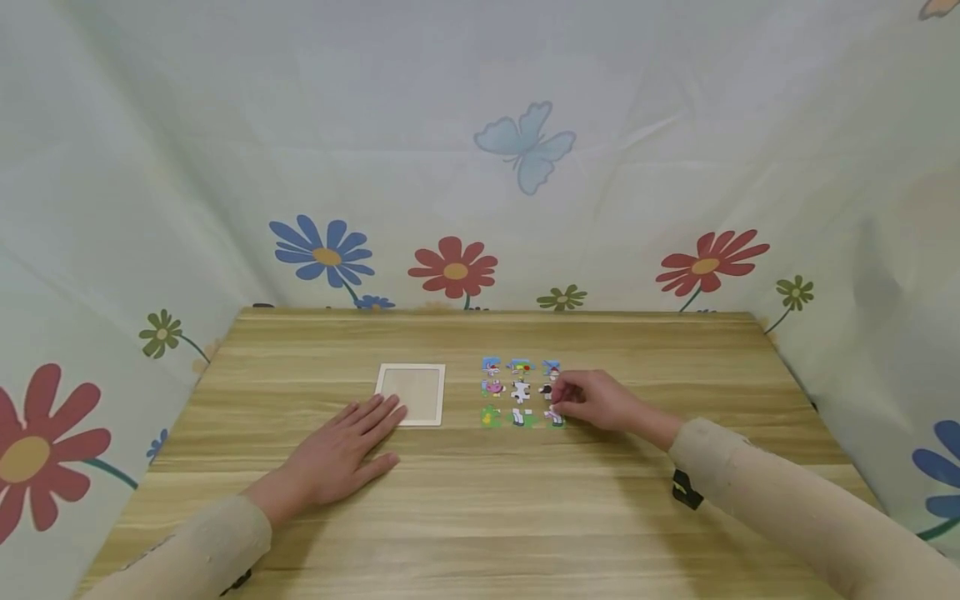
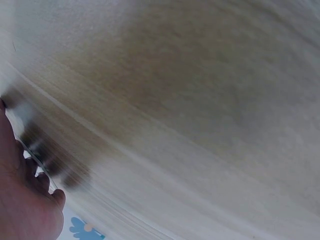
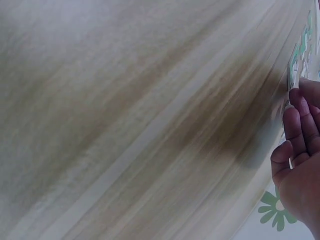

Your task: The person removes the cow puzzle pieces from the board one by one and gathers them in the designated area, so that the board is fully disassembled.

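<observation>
My left hand (image 1: 337, 454) lies palm down with straight fingers, the fingertips over the lower left part of a shallow square puzzle tray (image 1: 412, 367) with a pale rim. To the right of the tray, separate jigsaw pieces (image 1: 520, 392) lie picture side up in three rows. My right hand (image 1: 596, 400) is at the right column, thumb and curled fingers around a black-and-white jigsaw piece (image 1: 546, 389) in the middle row and partly covering it. The thumb overlaps the lower right jigsaw piece (image 1: 556, 418). In the right wrist view the curled fingers (image 3: 295, 130) are beside the pieces.
A wood-grain table (image 1: 480, 517) carries everything. Behind it and at both sides hangs a pale cloth (image 1: 360, 125) printed with flowers and a butterfly. Dark bands show under both sleeves (image 1: 780, 500). A small dark object (image 1: 263, 306) sits at the far left table corner.
</observation>
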`<act>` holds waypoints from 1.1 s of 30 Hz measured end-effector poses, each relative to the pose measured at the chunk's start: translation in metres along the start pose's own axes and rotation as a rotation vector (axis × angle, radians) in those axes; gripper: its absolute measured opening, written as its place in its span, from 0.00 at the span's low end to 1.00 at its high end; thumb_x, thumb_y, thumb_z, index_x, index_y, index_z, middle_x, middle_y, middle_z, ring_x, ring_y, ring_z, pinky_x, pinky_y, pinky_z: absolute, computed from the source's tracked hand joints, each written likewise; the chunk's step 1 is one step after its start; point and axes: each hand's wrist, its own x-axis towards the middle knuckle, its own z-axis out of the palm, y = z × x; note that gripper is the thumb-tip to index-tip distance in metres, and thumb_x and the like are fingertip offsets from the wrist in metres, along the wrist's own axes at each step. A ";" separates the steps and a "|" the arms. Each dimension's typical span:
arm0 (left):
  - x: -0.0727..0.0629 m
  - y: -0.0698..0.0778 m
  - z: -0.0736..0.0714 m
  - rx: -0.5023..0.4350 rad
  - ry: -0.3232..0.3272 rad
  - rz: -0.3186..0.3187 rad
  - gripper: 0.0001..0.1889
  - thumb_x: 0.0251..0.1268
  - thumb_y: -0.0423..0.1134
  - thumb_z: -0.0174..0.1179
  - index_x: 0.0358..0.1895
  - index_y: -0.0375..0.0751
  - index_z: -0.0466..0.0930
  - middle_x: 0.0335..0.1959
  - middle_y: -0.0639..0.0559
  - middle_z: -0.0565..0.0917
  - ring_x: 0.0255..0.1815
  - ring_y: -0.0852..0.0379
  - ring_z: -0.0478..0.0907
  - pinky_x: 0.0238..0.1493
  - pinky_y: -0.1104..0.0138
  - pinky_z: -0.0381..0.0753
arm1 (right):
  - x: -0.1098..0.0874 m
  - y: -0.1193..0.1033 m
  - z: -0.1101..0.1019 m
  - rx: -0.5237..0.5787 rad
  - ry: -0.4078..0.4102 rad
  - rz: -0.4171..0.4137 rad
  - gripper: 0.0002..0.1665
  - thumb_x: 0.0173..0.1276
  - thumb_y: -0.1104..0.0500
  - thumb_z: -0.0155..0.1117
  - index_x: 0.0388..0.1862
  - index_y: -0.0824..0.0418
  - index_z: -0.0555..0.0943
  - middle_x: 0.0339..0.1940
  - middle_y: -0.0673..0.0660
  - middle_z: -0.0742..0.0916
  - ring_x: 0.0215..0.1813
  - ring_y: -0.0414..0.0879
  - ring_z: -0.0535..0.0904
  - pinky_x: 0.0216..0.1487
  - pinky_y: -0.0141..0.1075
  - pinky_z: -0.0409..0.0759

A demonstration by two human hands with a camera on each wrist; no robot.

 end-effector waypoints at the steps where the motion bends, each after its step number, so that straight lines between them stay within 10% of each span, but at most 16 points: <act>1: 0.000 0.000 0.000 0.000 0.001 0.001 0.39 0.84 0.62 0.50 0.87 0.45 0.57 0.87 0.45 0.58 0.87 0.40 0.55 0.83 0.40 0.58 | 0.000 0.000 0.000 -0.002 0.000 0.001 0.04 0.73 0.63 0.74 0.41 0.57 0.85 0.36 0.45 0.87 0.38 0.36 0.81 0.42 0.32 0.82; 33: 0.001 0.001 -0.004 -0.001 0.009 0.010 0.39 0.83 0.60 0.54 0.86 0.45 0.58 0.87 0.44 0.60 0.86 0.40 0.57 0.83 0.39 0.57 | -0.013 -0.001 0.008 -0.172 0.060 -0.076 0.15 0.66 0.54 0.82 0.45 0.57 0.86 0.41 0.47 0.87 0.45 0.40 0.82 0.51 0.41 0.85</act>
